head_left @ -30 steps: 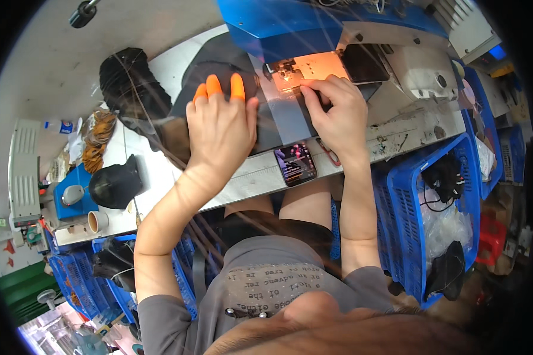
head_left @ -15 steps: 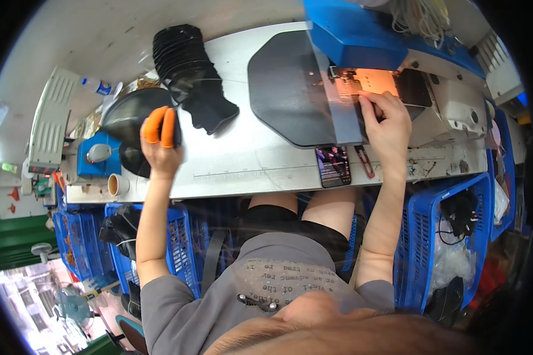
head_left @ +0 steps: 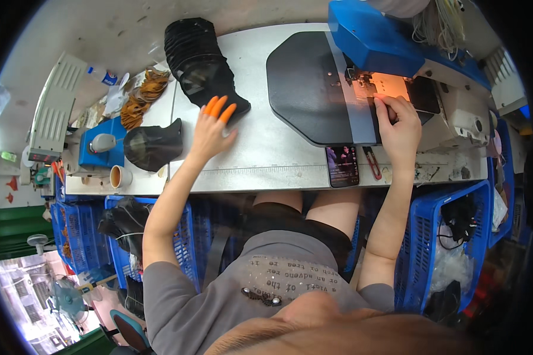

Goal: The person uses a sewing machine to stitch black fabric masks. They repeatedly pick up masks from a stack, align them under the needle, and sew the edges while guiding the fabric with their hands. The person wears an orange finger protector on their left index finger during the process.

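One black stack (head_left: 196, 56) is overlapped by the left hand (head_left: 210, 136), grip wide; the right hand (head_left: 401, 127) is pinched at the machine (head_left: 376, 38), contents unclear.

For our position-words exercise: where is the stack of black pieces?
In the head view, the stack of black pieces lies upper left on the pale table, its near end by the left hand.

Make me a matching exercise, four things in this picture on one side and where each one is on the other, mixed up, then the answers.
1. left hand
2. right hand
3. phone
4. cup

A. beside the red snips
B. by the black stack
C. near the left end of the table
D. at the sewing machine

Pairs: 1-B, 2-D, 3-A, 4-C.
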Demonstrator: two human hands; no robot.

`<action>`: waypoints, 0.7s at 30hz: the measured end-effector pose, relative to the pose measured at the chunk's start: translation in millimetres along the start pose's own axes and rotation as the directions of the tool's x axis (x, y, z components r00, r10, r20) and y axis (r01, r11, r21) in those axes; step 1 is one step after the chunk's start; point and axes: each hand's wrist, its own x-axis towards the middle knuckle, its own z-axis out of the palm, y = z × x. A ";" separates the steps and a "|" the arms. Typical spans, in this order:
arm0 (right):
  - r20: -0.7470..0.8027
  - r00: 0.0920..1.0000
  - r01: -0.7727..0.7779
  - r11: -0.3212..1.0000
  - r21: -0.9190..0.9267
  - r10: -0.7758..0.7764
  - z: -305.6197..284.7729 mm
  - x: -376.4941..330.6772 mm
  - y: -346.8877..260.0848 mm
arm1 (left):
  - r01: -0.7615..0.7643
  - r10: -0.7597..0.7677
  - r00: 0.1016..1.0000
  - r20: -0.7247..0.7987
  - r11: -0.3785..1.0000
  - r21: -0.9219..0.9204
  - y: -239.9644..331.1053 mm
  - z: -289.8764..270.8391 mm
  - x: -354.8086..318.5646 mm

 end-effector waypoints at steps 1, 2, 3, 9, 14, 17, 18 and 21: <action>0.007 1.000 0.011 1.000 0.014 -0.011 0.9 1.1 -1.0 | -0.005 0.005 1.000 -0.012 0.998 0.068 -1.2 14.6 1.8; 0.013 1.000 0.018 1.000 0.024 -0.018 1.9 1.7 -2.0 | -0.012 0.015 1.000 -0.023 0.991 0.132 -3.5 28.4 4.8; 0.020 0.999 0.026 0.999 0.036 -0.027 3.2 2.6 -3.7 | 0.029 -0.023 0.999 -0.045 0.991 0.129 -13.4 35.3 4.9; -0.007 0.999 0.039 0.999 -0.020 -0.039 -0.2 -0.7 -1.1 | 0.299 -0.347 0.858 -0.380 0.937 -0.181 11.1 -34.2 78.6; 0.041 0.995 0.085 0.995 0.057 -0.087 -2.1 2.5 -11.1 | -0.213 0.022 0.823 -0.568 0.938 -0.273 94.4 -100.5 124.6; 0.086 0.989 0.117 0.989 0.088 -0.124 0.0 -0.9 -16.2 | -0.253 0.140 0.919 -0.368 0.926 -0.281 147.0 -84.5 131.3; 0.094 0.985 0.139 0.986 0.091 -0.148 0.4 -1.1 -19.1 | -0.240 0.155 0.945 -0.289 0.927 -0.289 154.9 -78.3 131.8; 0.100 0.989 0.106 0.993 0.059 -0.112 1.5 -3.3 -17.8 | -0.254 0.214 0.966 -0.144 0.892 -0.373 158.9 -77.3 139.7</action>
